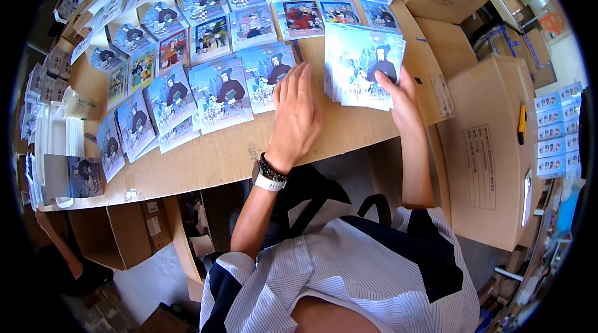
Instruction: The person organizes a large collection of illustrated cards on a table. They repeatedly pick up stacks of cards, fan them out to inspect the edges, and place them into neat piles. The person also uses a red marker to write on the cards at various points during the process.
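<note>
The brown bench [349,131] carried rows of illustrated cards spread across its far and left parts, most of them pale blue with a dark-robed figure. A stack of the same blue cards [361,75] lay ahead and to the right of the person, its long axis running roughly away from the body and tilted slightly. The right hand [402,93] was the nearer one: it gripped the stack's lower right corner, thumb on top, fingers hidden beneath. The left hand [296,115] lay open and flat on the bench just left of the stack, fingers extended forward, their tips touching the nearest blue card [269,78] in the row. A beaded bracelet and white watch [269,174] sat on that wrist.
</note>
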